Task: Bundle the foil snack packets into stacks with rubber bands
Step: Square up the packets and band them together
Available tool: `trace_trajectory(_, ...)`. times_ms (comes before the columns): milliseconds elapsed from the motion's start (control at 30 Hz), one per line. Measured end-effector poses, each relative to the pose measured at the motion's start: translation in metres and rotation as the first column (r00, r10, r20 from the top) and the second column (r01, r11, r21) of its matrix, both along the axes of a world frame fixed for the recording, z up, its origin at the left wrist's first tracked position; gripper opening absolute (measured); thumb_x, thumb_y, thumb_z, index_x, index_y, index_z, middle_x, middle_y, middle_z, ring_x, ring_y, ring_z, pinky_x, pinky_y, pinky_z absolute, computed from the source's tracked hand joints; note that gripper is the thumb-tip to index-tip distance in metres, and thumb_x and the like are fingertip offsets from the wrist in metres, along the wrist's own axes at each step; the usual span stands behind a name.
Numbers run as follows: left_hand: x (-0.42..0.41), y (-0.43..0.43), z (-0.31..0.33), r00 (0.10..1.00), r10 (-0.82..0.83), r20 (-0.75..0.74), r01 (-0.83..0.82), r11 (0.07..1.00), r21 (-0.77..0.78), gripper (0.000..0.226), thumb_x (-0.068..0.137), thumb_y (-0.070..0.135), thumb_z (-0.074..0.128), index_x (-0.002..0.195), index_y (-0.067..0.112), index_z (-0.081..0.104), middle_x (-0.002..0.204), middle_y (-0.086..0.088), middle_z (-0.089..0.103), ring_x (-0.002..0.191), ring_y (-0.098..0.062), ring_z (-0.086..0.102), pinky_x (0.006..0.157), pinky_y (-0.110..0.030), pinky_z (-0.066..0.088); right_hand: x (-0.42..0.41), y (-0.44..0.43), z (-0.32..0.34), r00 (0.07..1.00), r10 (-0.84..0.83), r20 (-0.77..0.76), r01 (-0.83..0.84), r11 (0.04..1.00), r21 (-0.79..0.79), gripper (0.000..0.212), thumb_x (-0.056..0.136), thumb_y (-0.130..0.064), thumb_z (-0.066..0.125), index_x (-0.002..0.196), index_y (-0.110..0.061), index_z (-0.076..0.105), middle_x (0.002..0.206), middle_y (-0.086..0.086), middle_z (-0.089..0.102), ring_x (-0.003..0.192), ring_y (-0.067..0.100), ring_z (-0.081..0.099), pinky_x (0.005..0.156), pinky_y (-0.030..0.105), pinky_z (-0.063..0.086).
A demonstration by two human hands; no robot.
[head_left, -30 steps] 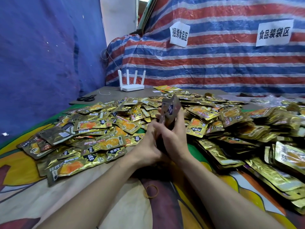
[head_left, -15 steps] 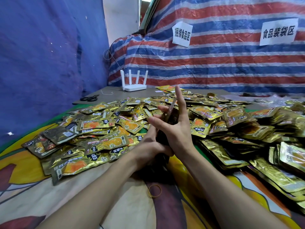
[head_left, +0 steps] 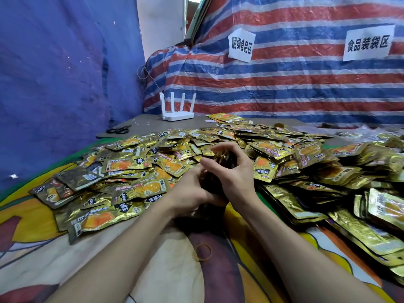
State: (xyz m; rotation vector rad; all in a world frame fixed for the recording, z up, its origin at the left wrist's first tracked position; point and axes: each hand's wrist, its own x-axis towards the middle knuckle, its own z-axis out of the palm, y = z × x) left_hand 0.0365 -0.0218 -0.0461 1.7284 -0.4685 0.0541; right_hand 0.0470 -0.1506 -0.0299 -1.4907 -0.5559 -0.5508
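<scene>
Hands (head_left: 189, 191) (head_left: 237, 178) clasp crinkled foil stack (head_left: 227, 163), perhaps banded

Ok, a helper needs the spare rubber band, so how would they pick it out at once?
Find the heap of gold foil packets on the patterned cloth. Nearer the person, between the forearms, the rubber band lies flat on a maroon patch: a thin tan ring, alone on bare cloth.

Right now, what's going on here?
A person is bundling foil snack packets. The left hand grips a stack of packets from below, while the right hand curls over its top, apparently working a band on. A spare rubber band lies on the patterned cloth nearer the person, and loose packets are heaped around.
</scene>
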Motion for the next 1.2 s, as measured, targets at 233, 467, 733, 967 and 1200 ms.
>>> trace_trajectory(233,-0.004,-0.002,0.015,0.993,-0.015,0.117,0.018,1.0,-0.022,0.071,0.053,-0.009,0.07,0.117,0.014,0.049,0.101,0.001,0.064,0.089,0.006,0.066,0.072,-0.018,0.055,-0.003,0.015,0.006,0.996,0.075,0.055,-0.069,0.993,-0.101,0.02,0.065,-0.009,0.065,0.081,-0.022,0.063,0.077,-0.02,0.06,0.077,0.0,0.056,0.073,0.017,0.046)
trace_trajectory(467,-0.005,-0.023,0.003,0.973,0.154,0.171,-0.11,0.965,-0.239,0.046,0.061,0.0,0.054,0.105,0.012,0.054,0.084,0.006,0.066,0.071,0.007,0.065,0.064,-0.013,0.051,-0.004,0.025,-0.002,0.992,0.107,-0.074,-0.105,0.994,0.028,0.032,0.06,-0.012,0.069,0.091,-0.022,0.069,0.085,-0.013,0.066,0.084,0.004,0.06,0.077,0.017,0.046)
trace_trajectory(733,-0.006,-0.006,0.005,0.998,-0.065,0.014,0.066,0.994,-0.092,0.053,0.053,-0.003,0.059,0.105,0.007,0.058,0.082,0.002,0.067,0.075,-0.002,0.065,0.064,-0.02,0.053,-0.008,0.017,0.001,0.983,0.128,-0.131,-0.132,0.991,-0.028,0.036,0.059,-0.012,0.068,0.095,-0.013,0.061,0.086,-0.007,0.059,0.077,0.008,0.053,0.072,0.023,0.045)
trace_trajectory(967,0.004,0.007,0.023,0.987,0.053,0.151,-0.076,0.986,0.149,0.044,0.049,0.006,0.078,0.085,0.024,0.062,0.065,0.02,0.064,0.061,0.007,0.056,0.059,-0.01,0.044,-0.008,0.013,0.004,0.965,0.225,-0.136,-0.23,0.973,-0.02,0.025,0.06,-0.001,0.051,0.082,-0.012,0.049,0.066,-0.009,0.046,0.06,0.007,0.039,0.054,0.019,0.033)
trace_trajectory(1200,-0.003,-0.015,0.008,0.987,0.101,0.123,-0.081,0.984,-0.156,0.041,0.053,-0.001,0.061,0.092,0.011,0.057,0.072,0.014,0.064,0.065,0.001,0.061,0.057,-0.016,0.047,-0.017,0.015,0.007,0.912,0.335,-0.238,-0.324,0.942,0.085,0.039,0.06,-0.011,0.064,0.098,-0.021,0.064,0.08,-0.009,0.059,0.076,0.006,0.055,0.065,0.023,0.042)
